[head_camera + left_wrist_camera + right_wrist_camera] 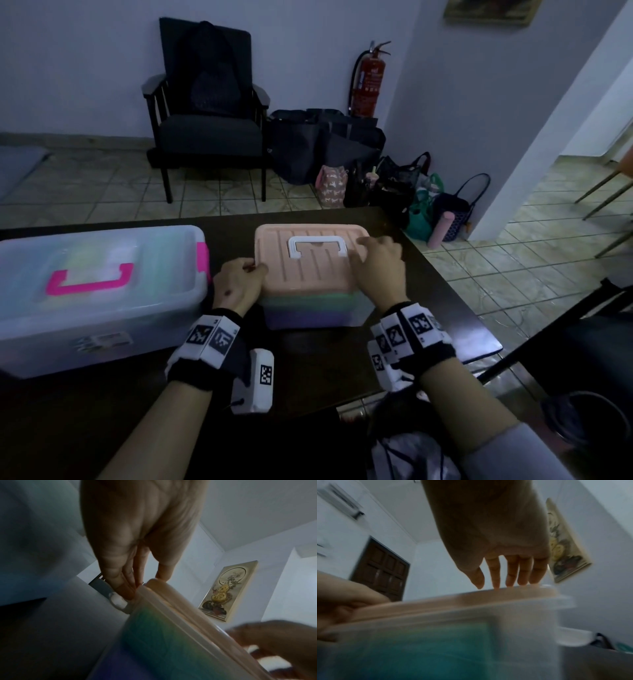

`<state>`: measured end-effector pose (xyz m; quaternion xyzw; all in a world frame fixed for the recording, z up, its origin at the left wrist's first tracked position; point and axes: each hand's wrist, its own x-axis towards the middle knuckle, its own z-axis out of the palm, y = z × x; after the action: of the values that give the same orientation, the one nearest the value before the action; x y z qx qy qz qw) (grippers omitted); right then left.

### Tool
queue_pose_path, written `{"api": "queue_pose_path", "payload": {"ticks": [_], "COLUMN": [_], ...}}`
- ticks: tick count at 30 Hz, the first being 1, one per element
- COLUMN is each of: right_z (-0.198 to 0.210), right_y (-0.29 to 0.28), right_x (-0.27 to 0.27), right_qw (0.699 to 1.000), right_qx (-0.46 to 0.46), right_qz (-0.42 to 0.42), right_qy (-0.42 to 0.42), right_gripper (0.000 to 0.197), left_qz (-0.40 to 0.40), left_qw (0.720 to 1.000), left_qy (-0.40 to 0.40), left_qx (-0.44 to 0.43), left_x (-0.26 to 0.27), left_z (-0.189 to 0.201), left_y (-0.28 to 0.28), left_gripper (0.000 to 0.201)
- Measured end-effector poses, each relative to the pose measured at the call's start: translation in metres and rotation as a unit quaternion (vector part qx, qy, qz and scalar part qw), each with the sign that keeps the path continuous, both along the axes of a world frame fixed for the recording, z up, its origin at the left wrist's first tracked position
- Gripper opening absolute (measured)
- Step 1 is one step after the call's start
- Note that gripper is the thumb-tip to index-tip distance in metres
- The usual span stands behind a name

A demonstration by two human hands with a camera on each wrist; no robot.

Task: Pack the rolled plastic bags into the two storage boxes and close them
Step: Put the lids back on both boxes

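Observation:
A small clear storage box (308, 310) stands mid-table with green and purple rolled bags showing through its wall (436, 645). Its peach lid (315, 274) with a white handle (317, 247) sits on top. My left hand (251, 269) grips the lid's left edge, thumb on top (163, 573), fingers down the side at a white latch (118, 601). Over on the lid's right part, my right hand (373, 250) rests with straight fingers (510, 580). A larger clear box (96, 308) with a pink handle (89, 282) sits at left, lid on.
The dark table (308, 370) ends just right of the small box. Beyond it stand an armchair (209, 130), a fire extinguisher (368, 82) and several bags on the floor (394, 185). A dark chair (582, 342) is at my right.

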<state>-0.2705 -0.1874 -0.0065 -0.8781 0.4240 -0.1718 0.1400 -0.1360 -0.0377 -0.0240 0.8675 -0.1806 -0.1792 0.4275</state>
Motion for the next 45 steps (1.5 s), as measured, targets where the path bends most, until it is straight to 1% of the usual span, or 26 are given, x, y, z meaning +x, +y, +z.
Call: {"api": "queue_pose_path", "payload": {"ticks": [2,3,5,6,9,12,14,18,21,23,25,28,29,30,31,33,34,36,37,40,45], "right_z": [-0.003,-0.005,-0.008,-0.009,-0.010,-0.010,-0.011,-0.014,-0.015,-0.015,-0.015,-0.014,-0.013,-0.012,-0.011,-0.008,-0.006,-0.002,-0.002,-0.006,-0.002], "right_y": [-0.014,-0.019,-0.028,-0.031,-0.036,-0.034,-0.032,-0.028,-0.027,-0.028,-0.031,-0.032,-0.031,-0.029,-0.027,-0.020,-0.017,-0.009,-0.007,-0.003,-0.006], "right_x": [-0.009,-0.012,-0.016,-0.018,-0.022,-0.023,-0.022,-0.015,-0.012,-0.013,-0.014,-0.011,-0.009,-0.006,-0.003,0.006,0.013,0.029,0.037,0.053,0.057], "right_qw": [0.997,0.995,0.984,0.980,0.980,0.975,0.970,0.963,0.969,0.963,0.957,0.953,0.956,0.965,0.977,0.997,0.998,0.991,0.984,0.968,0.957], "right_qx": [0.034,0.072,0.160,0.182,0.172,0.173,0.194,0.220,0.197,0.216,0.239,0.254,0.249,0.225,0.178,0.064,0.031,0.036,0.057,0.095,0.089], "right_qz": [-0.059,-0.073,-0.078,-0.074,-0.064,-0.080,-0.098,-0.123,-0.135,-0.133,-0.127,-0.128,-0.127,-0.122,-0.109,-0.041,0.009,0.081,0.095,0.104,0.099], "right_qy": [0.022,0.018,-0.014,-0.029,-0.072,-0.111,-0.111,-0.097,-0.068,-0.088,-0.106,-0.102,-0.090,-0.066,-0.033,0.022,0.046,0.105,0.138,0.210,0.259], "right_gripper": [0.042,0.040,0.030,0.026,0.023,0.022,0.026,0.038,0.047,0.049,0.047,0.047,0.046,0.047,0.048,0.052,0.053,0.054,0.055,0.060,0.066], "left_qz": [-0.005,-0.006,-0.006,-0.007,-0.008,-0.002,-0.013,-0.028,-0.039,-0.045,-0.050,-0.049,-0.047,-0.043,-0.039,-0.031,-0.026,-0.013,-0.007,0.005,0.020], "left_qw": [1.000,1.000,1.000,1.000,1.000,1.000,1.000,0.999,0.998,0.998,0.998,0.998,0.998,0.999,0.999,0.999,0.999,0.999,0.999,0.997,0.990], "left_qy": [-0.002,0.000,0.001,-0.001,-0.019,-0.025,-0.015,-0.023,-0.023,-0.021,-0.019,-0.011,-0.003,0.002,0.008,0.021,0.026,0.037,0.047,0.070,0.108], "left_qx": [0.005,0.006,0.008,0.010,0.007,0.003,0.014,0.024,0.031,0.030,0.032,0.032,0.029,0.027,0.026,0.018,0.012,-0.002,-0.011,-0.041,-0.088], "left_x": [0.001,0.002,0.002,0.001,-0.001,-0.002,-0.003,-0.002,-0.001,0.000,0.000,0.000,0.000,0.000,0.001,0.001,0.001,0.001,0.000,-0.001,0.001], "left_z": [0.001,0.002,0.004,0.005,0.008,0.009,0.007,0.002,0.001,0.000,0.000,0.003,0.003,0.004,0.004,0.004,0.003,0.000,-0.002,-0.006,-0.010], "left_y": [0.000,0.000,-0.001,-0.002,-0.002,-0.001,0.001,0.001,-0.001,-0.001,0.000,0.000,-0.001,-0.001,-0.001,-0.001,-0.001,0.000,0.000,0.001,0.002], "left_gripper": [0.042,0.042,0.043,0.043,0.039,0.036,0.035,0.034,0.023,0.019,0.022,0.030,0.031,0.031,0.033,0.037,0.039,0.044,0.046,0.051,0.053]}}
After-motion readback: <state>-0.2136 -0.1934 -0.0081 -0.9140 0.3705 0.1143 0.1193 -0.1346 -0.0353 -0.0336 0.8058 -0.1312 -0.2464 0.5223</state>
